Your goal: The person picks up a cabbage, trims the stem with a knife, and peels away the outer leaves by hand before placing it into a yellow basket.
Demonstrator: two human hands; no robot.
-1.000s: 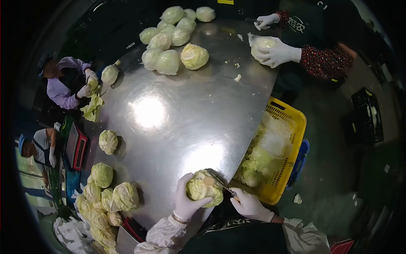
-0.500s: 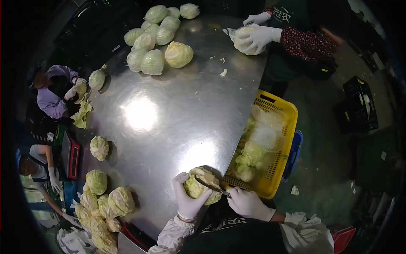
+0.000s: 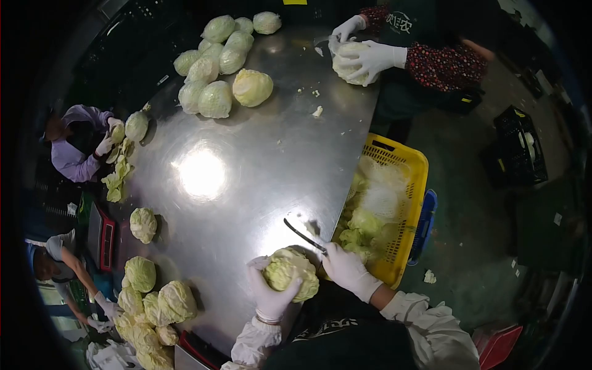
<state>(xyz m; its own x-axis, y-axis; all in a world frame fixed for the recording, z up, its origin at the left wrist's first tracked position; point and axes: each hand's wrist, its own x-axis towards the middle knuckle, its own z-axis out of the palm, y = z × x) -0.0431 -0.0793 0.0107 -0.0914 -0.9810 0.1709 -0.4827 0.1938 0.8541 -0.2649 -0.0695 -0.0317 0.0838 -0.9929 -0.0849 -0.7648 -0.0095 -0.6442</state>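
"What's in the grips?"

"My left hand (image 3: pixel 271 293) is wrapped around a cabbage (image 3: pixel 293 271), fingers on its left flank, thumb across the side nearer the wearer. My right hand (image 3: pixel 350 269) is curled tight round the handle of a knife (image 3: pixel 303 235)."

"How does the blade lie to the cabbage?"

"Apart from it, as I see it. From the right fist the long axis of the blade runs leftward and away from the wearer, past the far side of the cabbage. The cabbage itself lies left of that fist and a little nearer the body, so everything turns on that gap. I can't tell how high the blade stands."

"And the cabbage's own axis?"

"Roundish, slightly longer across than deep. I can't make out where its stem end faces. The left hand is the nearer one, since it's touching; the right is just beside."

"Farther out?"

"Just right of the right hand there's the yellow crate (image 3: pixel 422 176), with leaves and netting inside. Beyond both hands spreads the metal table (image 3: pixel 246 166). Well off to the left of the left hand I have a pile of cabbages (image 3: pixel 176 302)."
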